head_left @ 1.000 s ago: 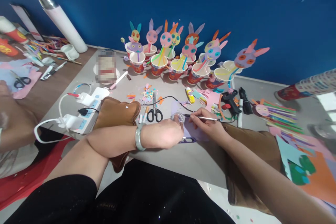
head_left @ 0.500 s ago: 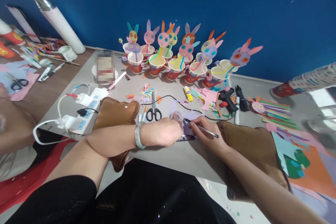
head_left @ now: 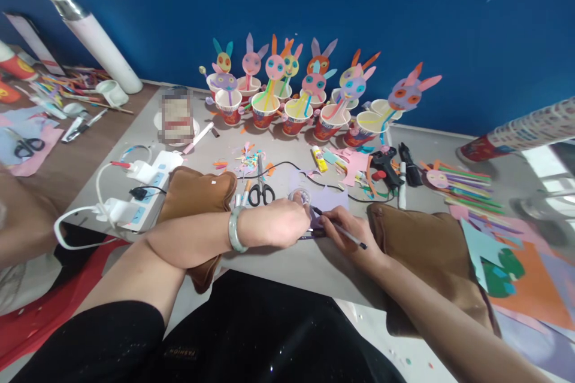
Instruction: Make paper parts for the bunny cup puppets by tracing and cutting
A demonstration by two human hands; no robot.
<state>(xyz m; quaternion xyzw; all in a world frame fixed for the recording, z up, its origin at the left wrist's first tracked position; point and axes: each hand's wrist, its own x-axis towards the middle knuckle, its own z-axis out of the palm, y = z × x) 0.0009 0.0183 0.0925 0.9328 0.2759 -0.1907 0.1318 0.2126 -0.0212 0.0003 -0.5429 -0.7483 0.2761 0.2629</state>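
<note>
A dark pen (head_left: 345,232) is gripped in the closed fingers of my right hand (head_left: 353,233), its tip low at the edge of a round, clear ring (head_left: 300,195). Under the ring lies a sheet of purple paper (head_left: 332,198). My left hand (head_left: 287,222), with a jade-coloured bangle on its wrist, presses the ring down onto the paper; the fingers are bent and their tips partly hidden. A dark object (head_left: 309,233), partly covered by my left hand, lies at the paper's near edge. Black-handled scissors (head_left: 262,193) rest just beyond my left wrist.
Paper cups (head_left: 297,119) with rabbit-faced paper figures stand along the blue wall. A glue stick (head_left: 320,158), a glue gun (head_left: 385,167) and its cable lie beyond my hands. Brown cushions (head_left: 413,251) flank them. At left are a power strip (head_left: 157,185) and another person's arm (head_left: 22,218).
The view has shifted slightly, moving the scene a little left. My right hand and the pen have moved slightly along the ring's edge; my left hand keeps its hold.
</note>
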